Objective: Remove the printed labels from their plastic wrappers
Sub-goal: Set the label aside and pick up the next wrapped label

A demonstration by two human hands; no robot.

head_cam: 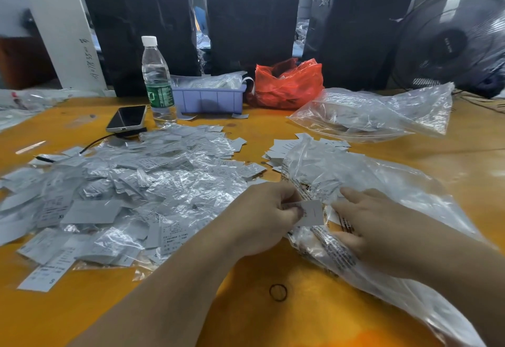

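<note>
My left hand (262, 215) pinches a small white printed label (311, 213) at its left end, low in the middle of the view. My right hand (374, 223) lies just right of it, fingers curled on the crinkled edge of a large clear plastic bag (382, 182) with black print. To the left spreads a wide heap of white labels in clear wrappers (131, 191). A small stack of bare white labels (284, 148) sits beyond the bag.
On the orange table (246, 314) lie a black rubber band (278, 292), a phone (127, 118), a water bottle (157, 81), a purple tray (209, 99), a red bag (287, 84) and another clear bag (377, 113). Black wrapped bales and a fan (451, 43) stand behind.
</note>
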